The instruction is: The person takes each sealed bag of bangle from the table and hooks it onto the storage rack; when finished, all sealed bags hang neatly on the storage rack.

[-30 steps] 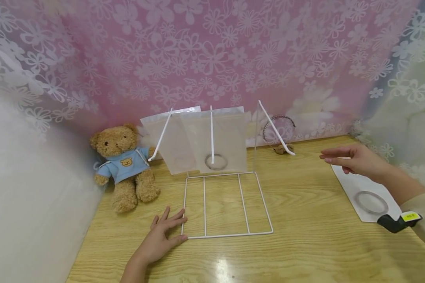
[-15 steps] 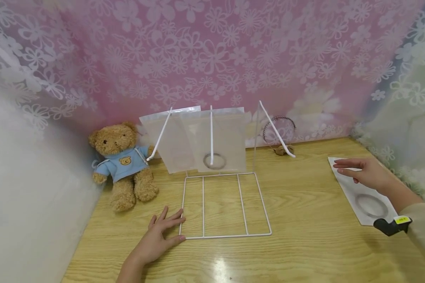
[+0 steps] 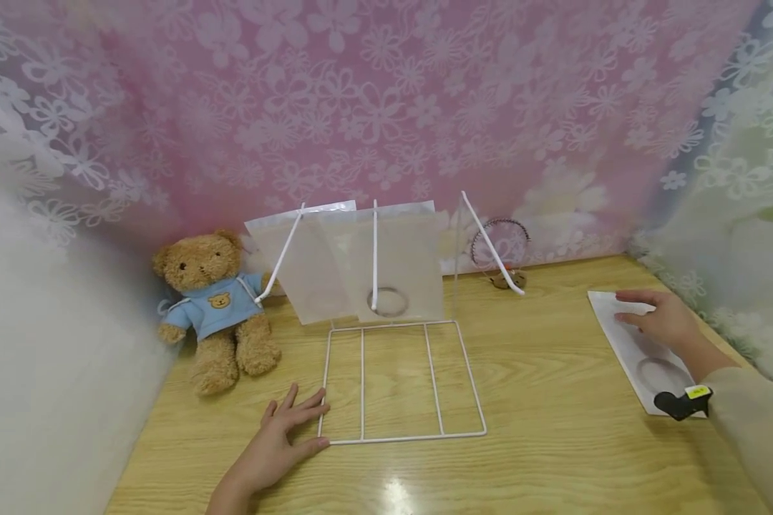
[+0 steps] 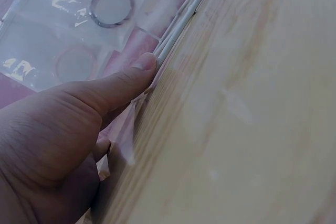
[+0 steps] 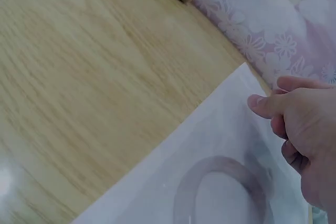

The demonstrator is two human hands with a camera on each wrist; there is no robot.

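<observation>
My left hand (image 3: 267, 436) rests with spread fingers on the left side of a white wire display rack (image 3: 406, 438). Its thumb lies at the front left corner of the base, seen closely in the left wrist view. On the far right, my right hand (image 3: 666, 325) is over the upper part of a flat, whitish see-through bag (image 3: 605, 322) lying on the table. Inside that bag shows a pale ring like a bangle (image 5: 184, 198). Thumb (image 5: 257, 103) and forefinger stand apart above the bag's edge, the other fingers bent.
Two similar bags (image 3: 409, 250) with rings hang on the rack's left and middle prongs; the right prong (image 3: 489, 236) is bare. A teddy bear (image 3: 219, 311) in blue sits at left. Behind the rack are a beaded loop (image 3: 501, 220) and a small brown object (image 3: 510, 280). A floral curtain (image 3: 386, 107) backs the table.
My right hand has moved from above the bag's far left end rightward and down close over the bag. The left hand keeps its place on the rack; the head view has shifted slightly.
</observation>
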